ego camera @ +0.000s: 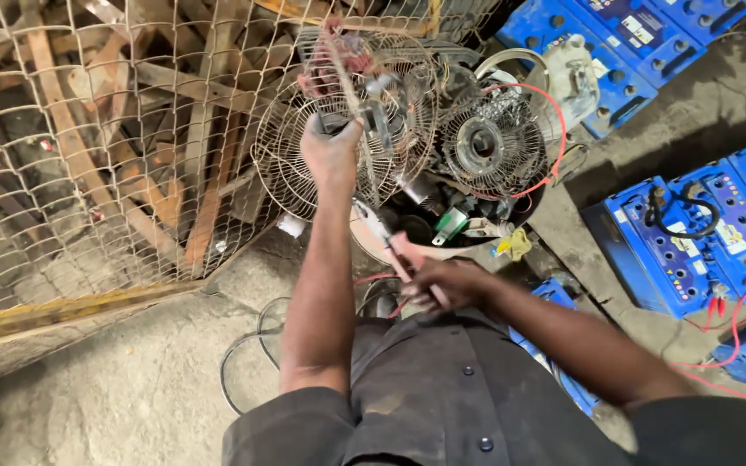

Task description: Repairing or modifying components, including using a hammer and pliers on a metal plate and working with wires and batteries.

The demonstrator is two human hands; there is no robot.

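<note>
Currently we are gripping a dark motor part in our left hand, fingers curled around it, raised against the wire fan guard for access. Our right hand is pinching a screwdriver, tip angled up towards the guard.

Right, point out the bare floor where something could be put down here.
Bare concrete floor lies lower left, between the mesh fence and the cable loop. A second strip runs between the upper and right blue batteries. Around the fan guards and parts tub it is crowded.
</note>
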